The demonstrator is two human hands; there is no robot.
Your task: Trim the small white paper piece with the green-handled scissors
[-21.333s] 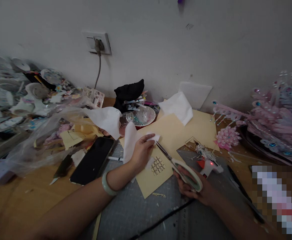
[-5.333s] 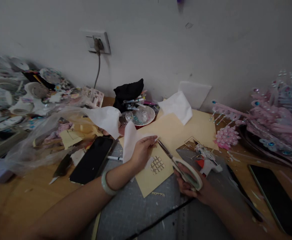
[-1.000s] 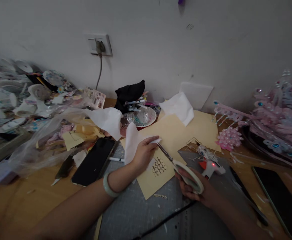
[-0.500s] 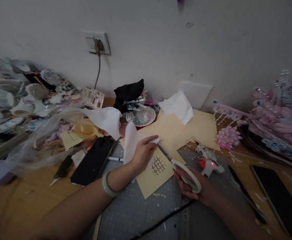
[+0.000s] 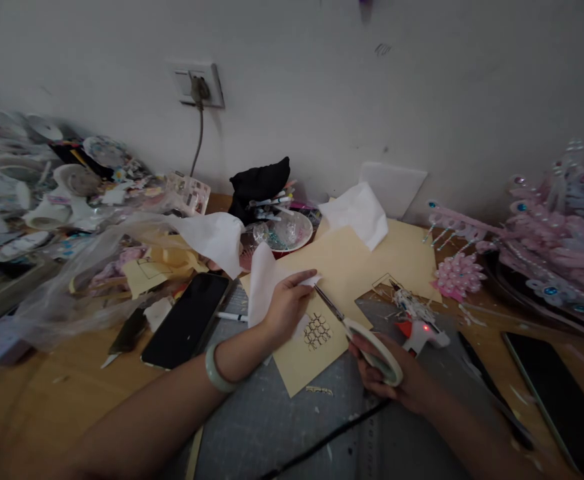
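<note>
My left hand (image 5: pixel 292 303) is closed on a piece of thin white fabric (image 5: pixel 262 283), pinching it between thumb and fingers; a small corner sticks out past the fingertips. In my right hand (image 5: pixel 379 373) is a pair of scissors (image 5: pixel 372 347) with white handles, its blade tips touching or very near that corner. Below the hands lies a yellow sheet of card (image 5: pixel 297 373) with a dark pattern of rings (image 5: pixel 317 331) on it. A grey cutting mat (image 5: pixel 267 427) spreads under the card.
Left of the mat lie a black phone (image 5: pixel 187 320) and a craft knife (image 5: pixel 128 333). A hot glue gun (image 5: pixel 419 320) with a red light rests at right, near a pink beaded flower (image 5: pixel 459 272) and another phone (image 5: pixel 555 393). A dish of beads (image 5: pixel 292 232) stands behind.
Almost nothing differs. Both hands keep their places, with the scissors still at the fabric's corner; the whole view has shifted very slightly.
</note>
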